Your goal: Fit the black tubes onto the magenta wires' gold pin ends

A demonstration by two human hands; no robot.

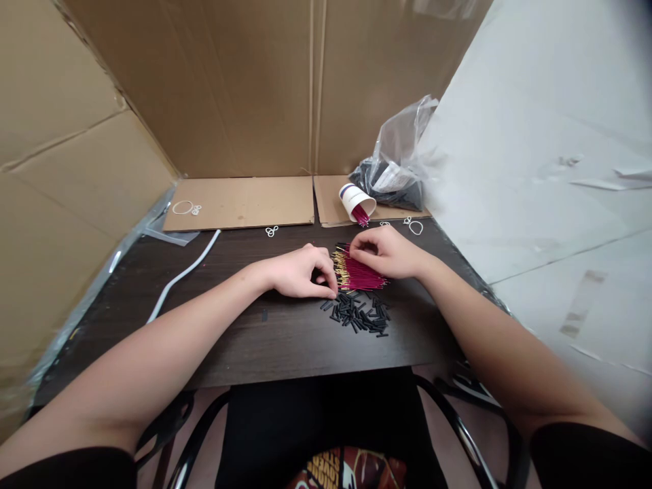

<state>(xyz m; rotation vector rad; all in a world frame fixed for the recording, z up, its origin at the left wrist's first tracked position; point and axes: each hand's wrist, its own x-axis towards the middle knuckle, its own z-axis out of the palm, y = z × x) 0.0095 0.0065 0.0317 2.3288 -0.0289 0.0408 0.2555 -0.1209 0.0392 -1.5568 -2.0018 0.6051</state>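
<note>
A bundle of thin magenta sticks with gold tips (357, 273) lies on the dark wooden table (244, 326). My left hand (300, 272) rests knuckles-up at the gold-tipped end, fingers curled down and pinched against the tips. My right hand (388, 252) sits over the far side of the bundle, fingers bent onto the sticks. Just in front of the bundle lies a loose pile of short black tubes (359, 316).
A tipped paper cup (356, 201) holding more magenta sticks lies behind the hands, beside a clear plastic bag of black pieces (397, 170). Cardboard sheets (239, 202) and walls enclose the back and left. White rings (182, 208) and a white cord (183, 273) lie on the left.
</note>
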